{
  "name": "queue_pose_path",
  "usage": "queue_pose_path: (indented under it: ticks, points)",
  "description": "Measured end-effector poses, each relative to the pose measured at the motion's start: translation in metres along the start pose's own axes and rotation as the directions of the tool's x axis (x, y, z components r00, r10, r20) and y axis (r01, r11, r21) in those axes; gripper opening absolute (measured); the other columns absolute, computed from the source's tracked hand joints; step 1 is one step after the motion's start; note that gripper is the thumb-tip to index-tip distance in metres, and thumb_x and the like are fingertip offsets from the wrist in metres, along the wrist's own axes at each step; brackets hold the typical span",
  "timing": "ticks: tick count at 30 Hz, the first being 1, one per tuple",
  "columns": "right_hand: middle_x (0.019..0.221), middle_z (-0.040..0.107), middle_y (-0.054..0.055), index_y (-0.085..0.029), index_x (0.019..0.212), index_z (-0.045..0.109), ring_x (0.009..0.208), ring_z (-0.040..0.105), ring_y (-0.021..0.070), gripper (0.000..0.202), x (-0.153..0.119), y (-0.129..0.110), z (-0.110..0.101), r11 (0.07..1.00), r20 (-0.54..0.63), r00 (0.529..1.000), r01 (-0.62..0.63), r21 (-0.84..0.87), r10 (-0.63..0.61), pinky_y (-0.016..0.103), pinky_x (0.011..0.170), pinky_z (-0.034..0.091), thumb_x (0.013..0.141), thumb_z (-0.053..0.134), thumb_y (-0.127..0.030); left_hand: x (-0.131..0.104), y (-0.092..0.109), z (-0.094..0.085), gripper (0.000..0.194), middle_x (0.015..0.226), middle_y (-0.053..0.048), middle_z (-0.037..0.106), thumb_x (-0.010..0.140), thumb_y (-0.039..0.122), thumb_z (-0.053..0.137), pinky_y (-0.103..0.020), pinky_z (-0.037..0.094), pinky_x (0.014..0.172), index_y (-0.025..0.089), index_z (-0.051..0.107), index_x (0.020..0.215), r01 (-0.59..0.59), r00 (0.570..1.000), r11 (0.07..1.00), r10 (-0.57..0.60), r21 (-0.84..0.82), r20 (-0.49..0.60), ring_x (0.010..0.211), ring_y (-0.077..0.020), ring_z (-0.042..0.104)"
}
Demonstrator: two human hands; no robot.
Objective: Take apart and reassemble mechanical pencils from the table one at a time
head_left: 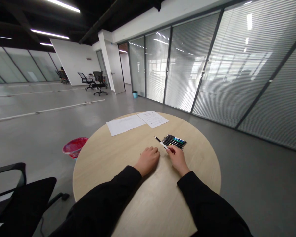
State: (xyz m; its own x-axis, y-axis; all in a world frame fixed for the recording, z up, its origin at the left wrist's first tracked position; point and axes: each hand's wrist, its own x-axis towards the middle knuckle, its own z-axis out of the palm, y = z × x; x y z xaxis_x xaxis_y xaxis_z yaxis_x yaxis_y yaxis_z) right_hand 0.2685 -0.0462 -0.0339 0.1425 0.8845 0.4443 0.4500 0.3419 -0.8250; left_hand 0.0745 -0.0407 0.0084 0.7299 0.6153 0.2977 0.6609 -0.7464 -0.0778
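Between the thumb and fingers of my right hand is a black-and-white pen, its pointed end angled up and to the left above the tabletop. Just beyond that hand, a row of pens lies side by side, mostly black with blue and green ones among them. My left hand rests on the round wooden table, left of the pen, its fingers curled under and closed. Nothing shows in it, though the palm side is hidden.
Two sheets of paper, a left sheet and a printed right sheet, lie at the table's far edge. A red-lined bin stands on the floor at the left, near a black chair. Glass partitions run along the right.
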Motion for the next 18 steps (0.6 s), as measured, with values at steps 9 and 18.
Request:
queue_pose_path:
  ticks: [9,18]
  points:
    - [0.089,0.072,0.009,-0.017,0.093,0.071,0.078,0.063,0.0217,0.024,0.000,0.004,0.002,1.000,0.022,1.000,0.009,-0.007,-0.009,0.032,0.072,0.048,0.088,0.056,-0.034,0.009,0.003,0.016,0.020,0.091,-0.015,0.063,0.093,0.010,0.045,-0.040,0.041,0.076,0.013,0.065,0.091,-0.017,0.999,0.999,0.015,0.051,0.030,0.086,-0.0269,0.057]
    - [0.086,0.071,0.007,-0.017,0.094,0.072,0.074,0.061,0.0205,0.025,-0.001,0.003,0.002,1.000,0.025,1.000,-0.009,-0.011,0.009,0.031,0.070,0.047,0.088,0.056,-0.036,-0.016,-0.026,-0.009,0.018,0.085,-0.007,0.061,0.094,0.013,0.040,-0.033,0.041,0.071,0.019,0.057,0.093,0.202,0.965,0.958,-0.230,-0.204,-0.126,0.078,-0.0216,0.055]
